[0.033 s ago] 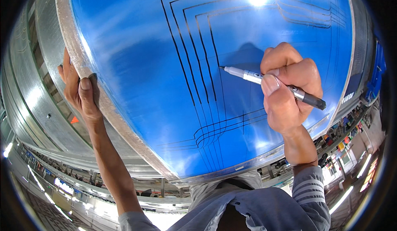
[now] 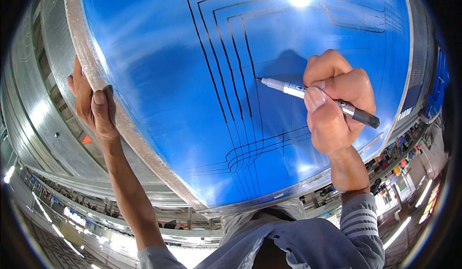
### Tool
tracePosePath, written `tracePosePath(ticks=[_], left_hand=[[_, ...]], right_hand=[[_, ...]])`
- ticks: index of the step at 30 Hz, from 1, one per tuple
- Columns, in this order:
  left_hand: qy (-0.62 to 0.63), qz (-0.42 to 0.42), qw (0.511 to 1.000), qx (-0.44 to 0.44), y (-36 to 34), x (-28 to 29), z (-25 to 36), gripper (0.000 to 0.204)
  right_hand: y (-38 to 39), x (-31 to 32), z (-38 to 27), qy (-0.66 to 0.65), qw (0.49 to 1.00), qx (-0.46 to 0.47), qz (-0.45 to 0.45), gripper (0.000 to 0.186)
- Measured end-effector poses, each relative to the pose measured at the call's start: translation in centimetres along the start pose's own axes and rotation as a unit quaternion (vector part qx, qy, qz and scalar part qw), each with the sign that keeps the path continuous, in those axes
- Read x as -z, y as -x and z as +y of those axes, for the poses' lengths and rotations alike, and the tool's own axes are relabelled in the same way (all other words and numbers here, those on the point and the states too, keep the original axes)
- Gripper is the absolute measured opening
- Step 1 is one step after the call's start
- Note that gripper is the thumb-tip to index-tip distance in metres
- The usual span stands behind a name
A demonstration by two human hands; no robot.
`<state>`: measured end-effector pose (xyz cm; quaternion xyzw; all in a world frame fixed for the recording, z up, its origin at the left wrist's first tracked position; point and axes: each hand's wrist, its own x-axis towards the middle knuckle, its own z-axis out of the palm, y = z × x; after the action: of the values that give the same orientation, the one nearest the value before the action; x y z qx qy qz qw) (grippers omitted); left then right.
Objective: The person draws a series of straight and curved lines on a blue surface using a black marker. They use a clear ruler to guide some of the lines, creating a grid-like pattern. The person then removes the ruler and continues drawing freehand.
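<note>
In my right hand [image 2: 339, 100] is a marker pen [image 2: 286, 87] with a silver-grey barrel and a black rear end, pinched between thumb and fingers. Its tip touches a blue panel [image 2: 159, 86] at the lower end of a thick black line. Several thick parallel black lines [image 2: 208, 59] run down the panel and go on as thinner ones. Near the bottom, thin lines cross a curved set of darker lines [image 2: 250, 148]. My left hand [image 2: 96, 105] grips the panel's pale metal frame [image 2: 132, 139] on the left, thumb on top and fingers around the outer side.
Grey metal sheets or rails [image 2: 45, 110] lie left of the panel, with a small orange-red piece [image 2: 86, 139] among them. A bright lamp reflection shines off the panel's upper part. Blue items [image 2: 435, 86] stand beyond its right edge. Shelving and ceiling lights curve round the lower rim.
</note>
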<state>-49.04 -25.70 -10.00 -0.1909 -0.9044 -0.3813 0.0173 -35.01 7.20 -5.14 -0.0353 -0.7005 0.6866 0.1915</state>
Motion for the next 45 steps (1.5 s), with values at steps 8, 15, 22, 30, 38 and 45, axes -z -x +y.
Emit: tracePosePath(ticks=[8, 15, 22, 30, 38, 45], left_hand=[[-0.003, 0.007, 1.0, 0.015, 0.1, -0.2, 0.3, 0.063], [-0.008, 0.002, 1.0, -0.003, 0.1, 0.0, -0.2, 0.065], [-0.007, 0.0, 1.0, 0.006, 0.1, 0.1, -0.5, 0.067], [-0.024, -0.001, 1.0, 0.0, -0.1, 0.0, 0.1, 0.069], [-0.019, 0.002, 1.0, 0.006, 0.2, 0.1, -0.5, 0.07], [-0.03, 0.0, 1.0, 0.003, 0.2, 0.1, -0.5, 0.074]], right_hand=[[0.0, 0.2, -0.4, 0.008, 1.0, -0.016, -0.016, 0.015], [0.2, 0.4, -0.5, 0.017, 0.998, -0.028, -0.048, 0.017], [0.1, 1.0, -1.4, 0.033, 0.99, -0.07, -0.116, 0.019], [0.0, 0.9, -1.2, 0.019, 0.99, -0.062, -0.128, 0.019], [-0.2, 1.2, -1.0, 0.017, 0.986, -0.044, -0.157, 0.02], [-0.1, 1.1, -0.9, 0.011, 0.986, -0.04, -0.162, 0.021]])
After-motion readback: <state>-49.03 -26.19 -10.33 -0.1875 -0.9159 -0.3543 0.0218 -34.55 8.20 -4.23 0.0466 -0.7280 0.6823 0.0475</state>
